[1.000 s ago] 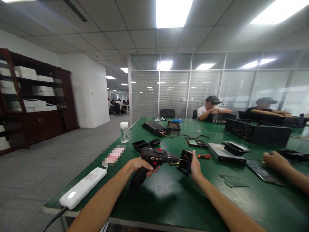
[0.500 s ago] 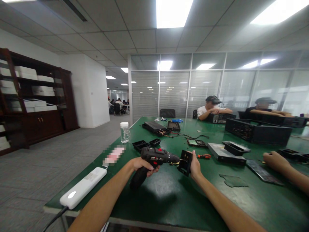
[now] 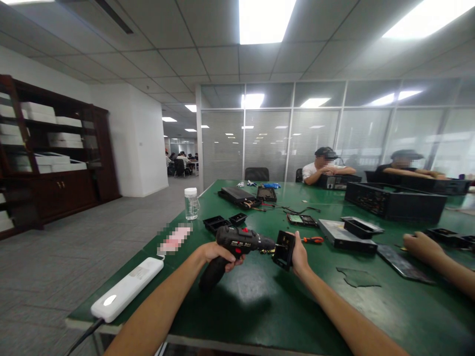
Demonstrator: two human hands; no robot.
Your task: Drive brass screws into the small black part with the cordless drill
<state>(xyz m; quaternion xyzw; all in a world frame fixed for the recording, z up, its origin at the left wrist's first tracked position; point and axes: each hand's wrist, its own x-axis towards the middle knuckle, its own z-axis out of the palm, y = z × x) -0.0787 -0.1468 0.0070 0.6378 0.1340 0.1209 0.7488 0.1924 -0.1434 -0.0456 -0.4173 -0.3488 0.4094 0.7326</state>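
Note:
My left hand is wrapped around the grip of a black cordless drill with red accents. The drill lies level and points right, its thin bit meeting the open face of a small black plastic case. That case stands on edge in my right hand, whose fingers close on its far side. Small brassy spots show inside the case; whether the bit sits in a screw I cannot tell. Small gold-coloured bits lie on the green table behind the drill tip.
An orange-handled screwdriver lies right of my right hand. Black trays, a clear bottle and a white power strip are on the left. A metal drive box stands right, near another person's hand. Two people sit across.
The view has shifted very slightly. Both hands, the drill and the black case keep the same position relative to one another.

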